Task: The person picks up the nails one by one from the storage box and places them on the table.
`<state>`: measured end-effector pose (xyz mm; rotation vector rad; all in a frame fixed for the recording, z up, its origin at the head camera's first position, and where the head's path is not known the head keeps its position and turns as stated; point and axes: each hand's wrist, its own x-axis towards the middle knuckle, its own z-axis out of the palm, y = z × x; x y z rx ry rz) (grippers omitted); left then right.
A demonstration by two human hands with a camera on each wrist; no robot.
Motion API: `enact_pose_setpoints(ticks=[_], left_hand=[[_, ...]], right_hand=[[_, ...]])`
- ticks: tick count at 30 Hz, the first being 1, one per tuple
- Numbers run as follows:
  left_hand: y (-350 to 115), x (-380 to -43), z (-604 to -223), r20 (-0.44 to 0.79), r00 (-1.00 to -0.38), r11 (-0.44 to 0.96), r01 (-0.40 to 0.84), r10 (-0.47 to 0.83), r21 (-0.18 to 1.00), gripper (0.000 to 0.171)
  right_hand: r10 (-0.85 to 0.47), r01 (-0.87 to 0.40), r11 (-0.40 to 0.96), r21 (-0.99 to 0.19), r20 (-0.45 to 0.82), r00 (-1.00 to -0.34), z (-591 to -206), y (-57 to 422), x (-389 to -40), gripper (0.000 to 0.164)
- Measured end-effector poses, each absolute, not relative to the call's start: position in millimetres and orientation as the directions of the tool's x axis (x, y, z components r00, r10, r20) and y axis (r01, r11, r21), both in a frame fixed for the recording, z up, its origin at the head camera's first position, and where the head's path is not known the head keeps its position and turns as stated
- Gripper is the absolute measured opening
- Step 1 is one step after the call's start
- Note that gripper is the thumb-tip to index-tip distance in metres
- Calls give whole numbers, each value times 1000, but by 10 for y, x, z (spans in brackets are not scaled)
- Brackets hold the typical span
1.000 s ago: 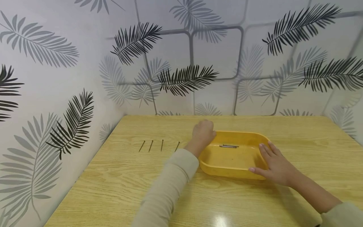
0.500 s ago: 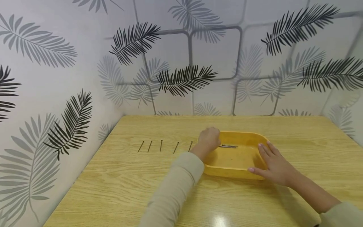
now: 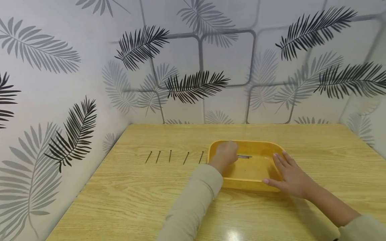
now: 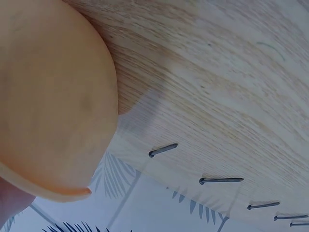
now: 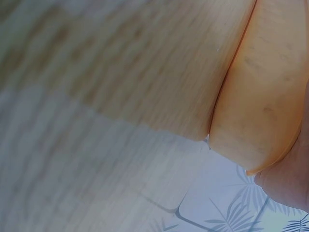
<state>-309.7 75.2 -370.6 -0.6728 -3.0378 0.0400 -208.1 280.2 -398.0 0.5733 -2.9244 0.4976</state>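
Note:
A yellow plastic tray (image 3: 247,184) stands on the wooden table. My left hand (image 3: 226,154) reaches down into its left end with bent fingers, right beside a few dark nails (image 3: 245,156) on the tray floor. The fingertips are hidden behind the back of the hand, so I cannot tell whether they pinch a nail. My right hand (image 3: 291,175) rests on the tray's right end, fingers spread over the rim and thumb on the near edge. Left of the tray, several nails (image 3: 201,157) lie apart in a row; the left wrist view shows these nails (image 4: 222,180) past the tray wall (image 4: 58,106).
The wooden table (image 3: 126,201) runs back to a wall (image 3: 181,110) with a leaf pattern. Another patterned wall (image 3: 36,100) borders its left side. In the right wrist view the tray's outer wall (image 5: 260,87) sits on the tabletop.
My left hand has moved right, from the tray's left rim to inside the tray by the nails. More of the nail row now shows. The right hand stays on the tray.

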Motion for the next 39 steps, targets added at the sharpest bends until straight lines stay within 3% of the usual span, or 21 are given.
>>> enact_pose_setpoints(ticks=[7,39], left_hand=[[802,-3075,-3738,-5,-890,887,454,455,-81,4],[864,-3045,-3866,-36,-856,830,509,516,-228,21]], right_hand=[[-346,-382,873,-303,166,-923,-3965,2796,-2074,93],[-342,-373,882,-289,154,-927,-3968,2810,-2075,93]])
